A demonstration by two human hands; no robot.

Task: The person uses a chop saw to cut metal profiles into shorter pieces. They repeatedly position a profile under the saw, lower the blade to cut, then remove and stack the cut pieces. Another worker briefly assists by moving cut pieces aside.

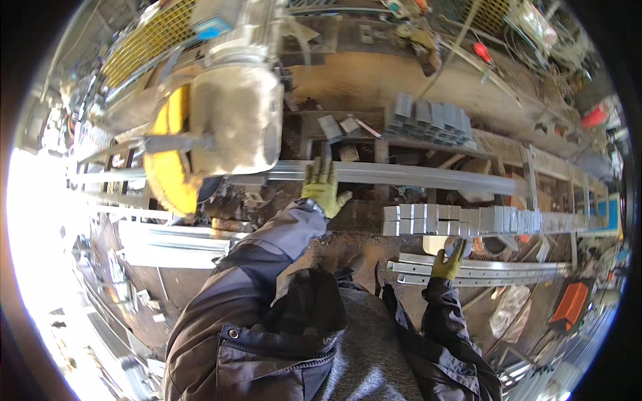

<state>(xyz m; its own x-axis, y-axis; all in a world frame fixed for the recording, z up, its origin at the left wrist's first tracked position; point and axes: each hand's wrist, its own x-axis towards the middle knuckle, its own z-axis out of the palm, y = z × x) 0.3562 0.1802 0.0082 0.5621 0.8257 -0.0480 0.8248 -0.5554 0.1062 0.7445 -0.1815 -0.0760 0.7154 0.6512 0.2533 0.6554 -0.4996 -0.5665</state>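
Note:
My left hand [323,186], in a yellow-green glove, lies on a long grey metal profile [414,176] that runs left to right across the work frame. Its fingers are stretched out over the bar and the thumb points to the right. Just left of it stands a large cutting machine with a pale housing [234,117] and a yellow guard [164,160]; the bar passes beneath it. At the right, my gloved right hand [448,263] has its fingers apart, in front of a row of short cut metal pieces [428,219] and over slotted metal rails [508,272]. I see nothing held in it.
Short square-section metal pieces [431,120] are stacked behind the bar. Small offcuts [330,127] lie beside them. More long profiles [174,244] rest at the left. An orange-red angular object [570,304] is on the right, and a yellow grating [148,43] stands at the far left.

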